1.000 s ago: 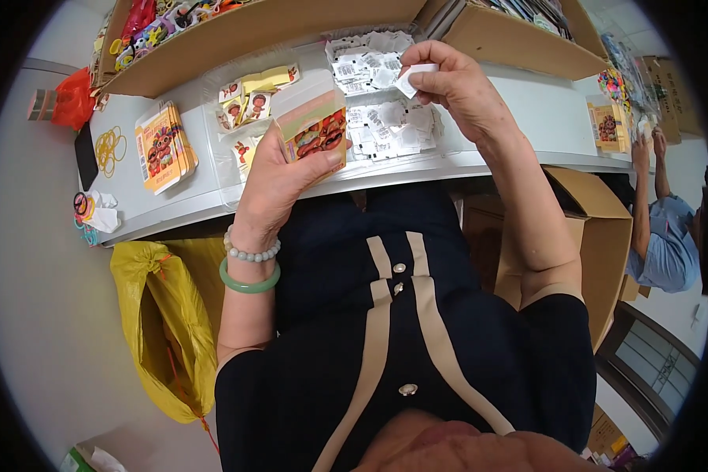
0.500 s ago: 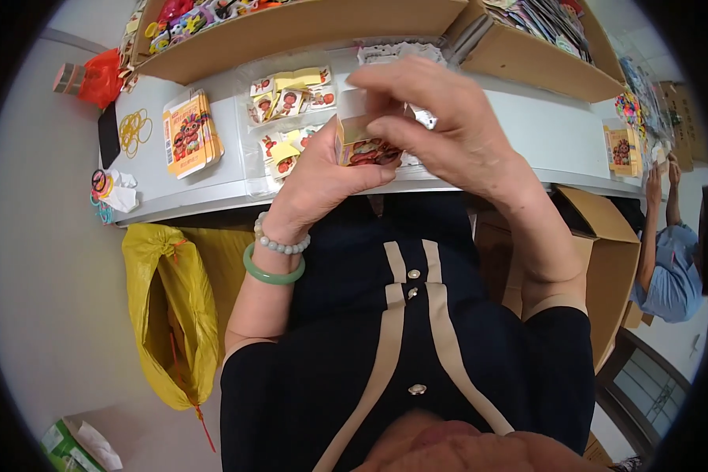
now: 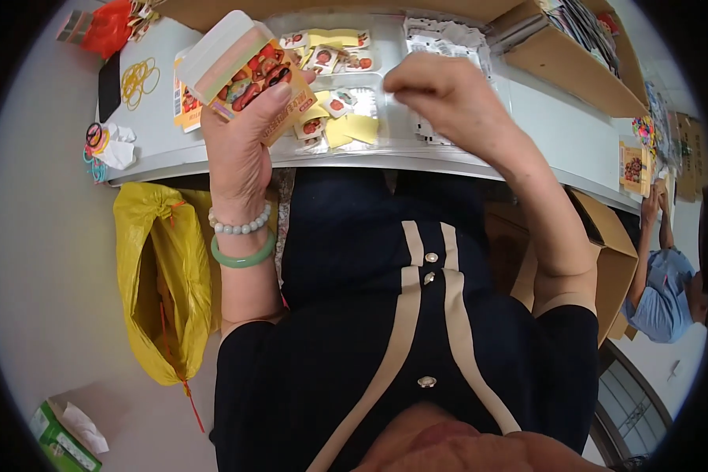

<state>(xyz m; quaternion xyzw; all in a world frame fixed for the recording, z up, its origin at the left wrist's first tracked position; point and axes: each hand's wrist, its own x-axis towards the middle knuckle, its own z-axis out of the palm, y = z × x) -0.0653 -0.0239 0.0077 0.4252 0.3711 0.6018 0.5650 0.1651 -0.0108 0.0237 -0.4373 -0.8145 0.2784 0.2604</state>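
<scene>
Left hand [image 3: 237, 141] has a yellow-orange printed cardboard box [image 3: 269, 82] gripped over the left part of the white counter [image 3: 539, 114], thumb across its front, probably so the pale top end is free of fingers. Right hand [image 3: 452, 98] is curled nearly closed, can't tell if anything's in there. Clear plastic tray [image 3: 366, 101] of small picture cards [image 3: 324, 60] sits near the front edge, likely for easy reach, with open room farther right.

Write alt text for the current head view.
A person's left hand holds an orange printed box at a white table; the pinched right hand hovers by clear trays of small picture cards and white packets. A yellow bag is at left.
</scene>
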